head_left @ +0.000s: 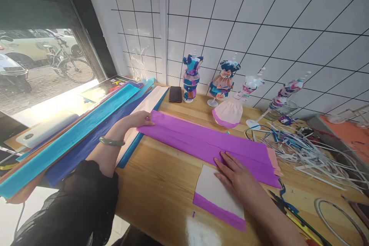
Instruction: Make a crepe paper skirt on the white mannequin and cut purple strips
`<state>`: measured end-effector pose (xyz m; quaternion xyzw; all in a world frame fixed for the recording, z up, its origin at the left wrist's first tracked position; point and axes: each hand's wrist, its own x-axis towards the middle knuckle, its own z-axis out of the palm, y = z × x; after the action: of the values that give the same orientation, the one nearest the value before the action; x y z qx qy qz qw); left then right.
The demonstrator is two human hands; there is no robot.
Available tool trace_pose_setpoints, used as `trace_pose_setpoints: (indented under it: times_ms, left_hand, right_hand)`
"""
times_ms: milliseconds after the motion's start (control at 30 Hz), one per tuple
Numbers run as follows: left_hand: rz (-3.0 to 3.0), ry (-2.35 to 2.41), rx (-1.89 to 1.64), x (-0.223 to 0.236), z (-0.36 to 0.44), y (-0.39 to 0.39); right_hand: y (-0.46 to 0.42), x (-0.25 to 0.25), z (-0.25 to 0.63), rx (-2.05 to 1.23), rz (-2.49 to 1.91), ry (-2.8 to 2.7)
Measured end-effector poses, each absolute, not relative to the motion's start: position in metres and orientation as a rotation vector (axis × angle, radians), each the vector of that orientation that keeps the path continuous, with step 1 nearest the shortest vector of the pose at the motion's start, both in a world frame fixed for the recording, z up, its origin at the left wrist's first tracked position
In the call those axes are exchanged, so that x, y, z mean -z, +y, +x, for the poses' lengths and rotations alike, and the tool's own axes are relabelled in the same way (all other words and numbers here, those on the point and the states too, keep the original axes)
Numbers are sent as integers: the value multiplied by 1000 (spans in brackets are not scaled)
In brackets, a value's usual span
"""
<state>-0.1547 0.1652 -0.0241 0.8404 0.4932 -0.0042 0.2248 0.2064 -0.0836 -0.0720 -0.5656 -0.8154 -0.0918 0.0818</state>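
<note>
Pinches the nine-o'clock end of a long violet paper-like strip (pixel 198 134) between thumb and fingers of the left hand (pixel 142 118) — rests the right hand (pixel 235 178), flat and unclenched, on its lower edge at half past four, well apart from the other. Has the strip spread from nine to four o'clock over a peach-coloured layer (pixel 272 157), seemingly laid out in full but not yet free of lengthwise creases. Has a white rectangular sheet with a violet border (pixel 215 192) at five o'clock, apparently already banded. Leaves dark-bladed scissors (pixel 281 205) out of hand at four o'clock — shows no cutting under way.
</note>
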Motion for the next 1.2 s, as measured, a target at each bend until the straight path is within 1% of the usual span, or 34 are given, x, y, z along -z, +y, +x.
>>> trace_pose_setpoints:
  times_ms: [333, 433, 500, 567, 733, 767, 933, 1200]
  left_hand:
    - [2390, 1503, 82, 21, -156, 164]
    - [2427, 1669, -17, 14, -148, 160]
    - [2538, 1707, -186, 10, -130, 149]
    - [2716, 1476, -362, 9, -99, 130]
    - [2998, 460, -235, 29, -26, 69]
    - [3015, 337, -275, 35, -19, 60]
    - [2996, 264, -251, 53, -17, 40]
    - [3012, 285, -227, 52, -20, 38]
  right_hand:
    - [-83, 69, 207, 283, -1698, -2445]
    - [-83, 69, 207, 294, -1703, -2465]
    - [-83, 69, 207, 286, -1708, -2460]
    - [-83, 69, 207, 276, -1716, -2447]
    - [-83, 70, 208, 254, -1699, -2427]
    - [-83, 70, 208, 254, -1695, -2431]
    - [-82, 72, 208, 260, -1693, -2442]
    - [-79, 69, 208, 242, -1669, -2361]
